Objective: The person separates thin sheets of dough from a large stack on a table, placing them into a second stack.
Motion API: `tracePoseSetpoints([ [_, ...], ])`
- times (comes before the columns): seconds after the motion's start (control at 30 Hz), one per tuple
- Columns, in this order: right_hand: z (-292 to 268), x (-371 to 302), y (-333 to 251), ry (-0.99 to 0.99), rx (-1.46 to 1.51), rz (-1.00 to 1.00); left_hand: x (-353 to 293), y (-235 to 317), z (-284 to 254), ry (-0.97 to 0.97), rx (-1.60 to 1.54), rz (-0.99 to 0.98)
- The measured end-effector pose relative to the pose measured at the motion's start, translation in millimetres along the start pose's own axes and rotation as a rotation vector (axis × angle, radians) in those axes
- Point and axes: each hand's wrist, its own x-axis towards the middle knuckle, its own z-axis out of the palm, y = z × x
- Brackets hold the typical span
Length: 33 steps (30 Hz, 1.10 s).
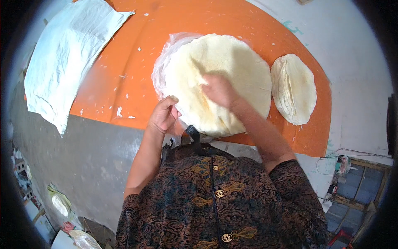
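A large, round, pale flatbread stack [240,62] lies before me, with browned creases near its middle. Along its near-left rim, my left hand [164,114] has its thumb and fingers closed on the top flatbread's edge. Over the middle of the same stack is my right hand [219,89], slightly blurred, its fingers curled in by a crease. Whatever those fingers hold, if anything, is hidden from view. From under the stack's left side, a clear plastic bag [162,68] sticks out, crumpled.
An orange-covered table [137,74] dotted with white flakes bears the stack. To the right sits a smaller pile of folded flatbreads [294,89]. A white sheet [70,58] hangs over the table's left edge. Grey floor [95,157] shows at lower left, a framed window [356,186] at lower right.
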Motion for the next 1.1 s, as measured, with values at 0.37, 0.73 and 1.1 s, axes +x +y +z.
tracePoseSetpoints([
  [0.37, 18.8, -10.3, -24.6, 0.017, 0.076, 0.057, -1.7, -5.0, 17.7, 0.181, 0.246, 0.032],
  [0.73, 6.4, -21.7, -25.4, -0.175, 0.164, 0.102, -2.5, -7.3, 12.7, 0.122, 0.198, 0.025],
  [1.1, 15.6, -30.9, -6.3, -0.154, 0.33, 0.041, -7.9, -5.4, 18.3, 0.064, 0.162, 0.032],
])
